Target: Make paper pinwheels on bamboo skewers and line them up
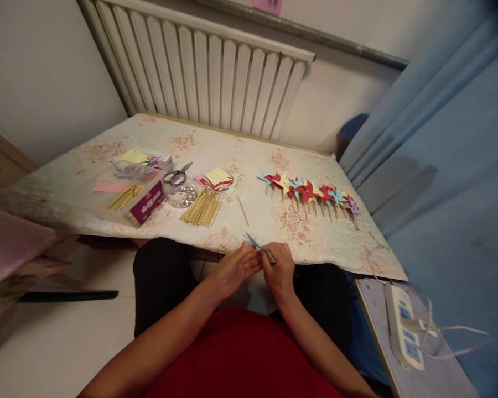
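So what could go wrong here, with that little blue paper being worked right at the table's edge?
1. The blue paper piece, pinched between the left hand and right hand at the table edge, may slip and drop to the lap or floor.
2. The loose stick lying nearby could roll off.
3. A reaching arm might knock the row of finished pinwheels.

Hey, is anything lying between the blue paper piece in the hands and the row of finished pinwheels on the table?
Nothing visible does. Both hands, left hand and right hand, hold the blue paper piece at the table's near edge; the tablecloth up to the pinwheels is bare. A single stick lies off to the left.
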Demonstrator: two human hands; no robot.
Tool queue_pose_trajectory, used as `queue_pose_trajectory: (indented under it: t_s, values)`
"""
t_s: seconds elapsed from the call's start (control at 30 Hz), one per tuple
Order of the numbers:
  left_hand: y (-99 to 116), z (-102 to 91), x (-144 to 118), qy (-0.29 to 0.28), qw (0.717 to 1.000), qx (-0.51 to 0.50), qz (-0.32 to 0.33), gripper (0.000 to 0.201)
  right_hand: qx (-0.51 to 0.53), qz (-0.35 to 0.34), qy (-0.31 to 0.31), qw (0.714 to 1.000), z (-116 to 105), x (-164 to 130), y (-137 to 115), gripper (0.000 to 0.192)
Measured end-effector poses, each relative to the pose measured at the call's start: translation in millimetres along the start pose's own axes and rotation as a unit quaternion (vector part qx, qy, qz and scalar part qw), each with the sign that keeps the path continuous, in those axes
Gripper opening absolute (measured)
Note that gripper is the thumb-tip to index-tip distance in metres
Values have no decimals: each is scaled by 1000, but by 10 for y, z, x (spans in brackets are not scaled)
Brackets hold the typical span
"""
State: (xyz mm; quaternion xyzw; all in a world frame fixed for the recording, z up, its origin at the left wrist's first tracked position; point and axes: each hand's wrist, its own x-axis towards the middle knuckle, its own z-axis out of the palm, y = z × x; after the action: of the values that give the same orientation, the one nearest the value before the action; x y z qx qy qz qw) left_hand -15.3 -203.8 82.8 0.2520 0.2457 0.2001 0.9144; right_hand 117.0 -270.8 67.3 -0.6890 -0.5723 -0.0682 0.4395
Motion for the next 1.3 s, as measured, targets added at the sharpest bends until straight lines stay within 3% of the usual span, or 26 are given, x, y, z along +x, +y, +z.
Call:
queue_pose_trajectory:
  t_s: [0.17, 0.3, 0.53, 0.67, 0.77, 0.87, 0.93, 1.0, 1.07, 1.13, 1.3]
  values:
    - [1, -19, 68, 2, 997, -56, 52, 22, -21, -78, -36, 996, 34, -86, -42, 16]
    - [-6, -40, 71, 12, 995, -37, 89, 11, -25, -101, -53, 993, 46, -111, -53, 27]
    - [12, -3, 113, 66, 987, 2, 143, 26, -5, -132, -69, 989, 33, -104, -112, 46]
    - [42, -57, 126, 77, 982, 33, 170, 27, 47, -130, -38, 990, -9, -162, -103, 54]
    - [52, -130, 138, 88, 977, 31, 193, 37, 98, -48, 41, 993, -44, -220, -44, 43]
    - [45, -173, 161, 84, 974, 24, 207, 43, 163, 136, 52, 976, -58, -240, 29, 22]
    - [32, -169, 177, 70, 975, 25, 209, 40, 257, 251, -4, 933, -47, -230, 57, 19]
    - [15, -141, 182, 56, 976, 26, 207, 35, 363, 322, -60, 872, -19, -216, 57, 25]
    - [0, -97, 171, 46, 978, 20, 202, 30, 439, 356, -89, 820, 17, -204, 28, 28]
    - [-10, -45, 142, 42, 980, 11, 194, 29, 474, 379, -94, 789, 53, -194, -18, 30]
    - [-10, 52, 68, 43, 982, 23, 180, 28, 480, 422, -58, 767, 97, -164, -116, 31]
